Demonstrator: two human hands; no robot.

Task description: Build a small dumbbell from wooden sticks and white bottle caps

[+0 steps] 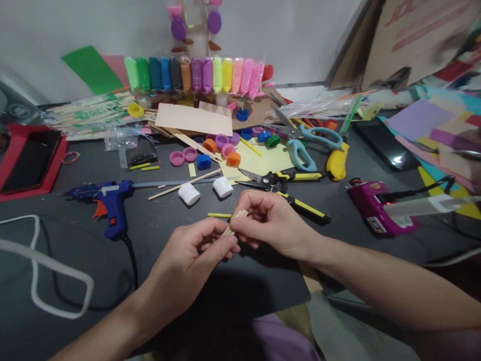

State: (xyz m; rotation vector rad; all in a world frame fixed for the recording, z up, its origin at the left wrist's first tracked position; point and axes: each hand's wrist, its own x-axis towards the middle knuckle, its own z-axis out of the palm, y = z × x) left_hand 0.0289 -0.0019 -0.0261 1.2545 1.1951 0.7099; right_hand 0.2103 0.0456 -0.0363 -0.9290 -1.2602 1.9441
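We are gripping short wooden sticks [241,214] between the closed fingertips of our left hand [197,255] and right hand [272,223], above the dark table [158,218]. Two white cylinders [189,194] are lying just beyond; a blue glue gun [117,200] is resting leftward.

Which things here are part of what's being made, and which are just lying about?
Part of the job:
- short pale sticks, pinched by the left hand and right hand
- perhaps the cutters and glue gun, close by

Apparently just lying about:
- phone in the red case
- blue-handled scissors
- coloured packets
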